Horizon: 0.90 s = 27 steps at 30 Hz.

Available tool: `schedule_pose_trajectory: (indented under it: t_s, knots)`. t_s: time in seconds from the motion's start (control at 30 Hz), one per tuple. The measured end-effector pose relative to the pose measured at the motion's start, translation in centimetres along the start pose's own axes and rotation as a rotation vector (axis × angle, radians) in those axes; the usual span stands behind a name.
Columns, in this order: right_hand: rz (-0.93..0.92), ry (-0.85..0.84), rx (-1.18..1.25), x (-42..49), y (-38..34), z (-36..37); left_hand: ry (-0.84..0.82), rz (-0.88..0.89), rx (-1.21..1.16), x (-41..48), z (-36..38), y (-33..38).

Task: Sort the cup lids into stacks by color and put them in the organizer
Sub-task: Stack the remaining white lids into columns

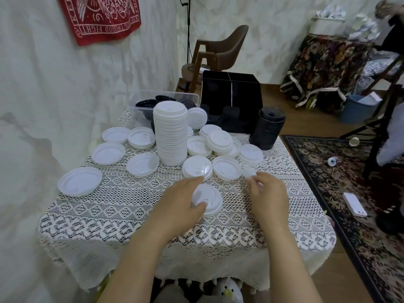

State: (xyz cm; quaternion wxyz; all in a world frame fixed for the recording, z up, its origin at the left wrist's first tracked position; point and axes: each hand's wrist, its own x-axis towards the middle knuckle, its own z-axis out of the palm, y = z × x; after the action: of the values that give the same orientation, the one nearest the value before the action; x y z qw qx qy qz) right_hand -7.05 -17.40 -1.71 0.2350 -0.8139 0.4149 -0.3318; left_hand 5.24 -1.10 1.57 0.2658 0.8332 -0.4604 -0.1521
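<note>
My left hand (181, 202) grips a small stack of white lids (208, 200) just above the lace tablecloth, thumb on top and fingers round the far rim. My right hand (265, 193) pinches a blurred white lid (250, 172) to its right. A tall stack of white lids (171, 133) stands mid-table, with several loose white lids (197, 167) scattered around it. A stack of black lids (267, 127) stands at the back right. The black organizer (231, 99) sits at the far edge of the table.
A clear plastic bin (144, 99) holding black lids sits at the back left beside the organizer. The lace-covered table (122, 215) stands close to a white draped wall on the left. A patterned rug, a chair and clutter lie to the right.
</note>
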Motion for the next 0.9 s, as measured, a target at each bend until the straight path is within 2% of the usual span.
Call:
schedule_pose_trajectory:
  t_s: [0.13, 0.23, 0.33, 0.43, 0.67, 0.77, 0.9]
  knots:
    - [0.104, 0.017, 0.439, 0.1, -2.6, -1.9, 0.089, 0.019, -0.080, -0.3, -0.4, 0.2]
    - [0.257, -0.095, 0.733, 0.0, -3.5, -1.8, 0.114, 0.041, -0.110, -0.4, -0.5, 0.4]
    - [0.380, -0.234, 0.913, -0.4, -4.2, -1.3, 0.096, 0.069, -0.153, -0.4, -0.5, 0.8]
    - [0.437, -0.284, 1.053, -0.6, -5.0, -0.9, 0.078, 0.112, -0.161, -0.4, -0.4, 0.9]
    - [0.442, -0.453, 1.102, -1.0, -6.0, 0.0, 0.039, 0.146, -0.116, -0.4, -0.4, 0.2]
    - [0.460, -0.425, 1.089, -1.1, -6.2, 0.4, 0.016, 0.142, -0.061, -0.5, -0.2, 0.2]
    - [0.514, -0.279, 0.986, -0.8, -5.8, 1.0, 0.113, 0.096, -0.050, -0.2, 0.2, 0.3]
